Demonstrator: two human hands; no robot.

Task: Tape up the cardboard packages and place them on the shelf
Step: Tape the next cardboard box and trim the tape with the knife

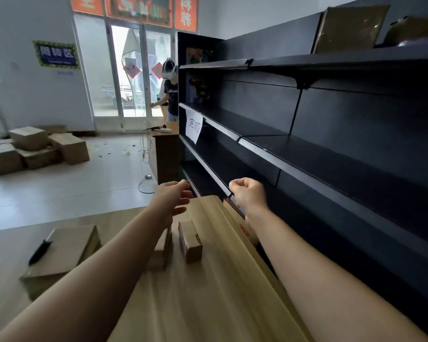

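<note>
While both bare arms stretch out across the wooden table (208, 292), the left hand (176, 201) hangs at twelve o'clock over the table's far edge, fingers loosely spread and gripping nothing. Over at one o'clock the right hand (248, 193) is balled into a fist, fingers curled tight with nothing visible inside, close to the front lip of the dark shelf (307, 149). Now the packages: a small cardboard box (190, 241) stands on the table between the forearms, and a second small box (162, 253) just beside it is half hidden by the left forearm. At eight o'clock a larger box (62, 255) carries a black tool (38, 251) on its lid. At two o'clock, a cardboard package (351, 28) sits on the shelf's top.
</note>
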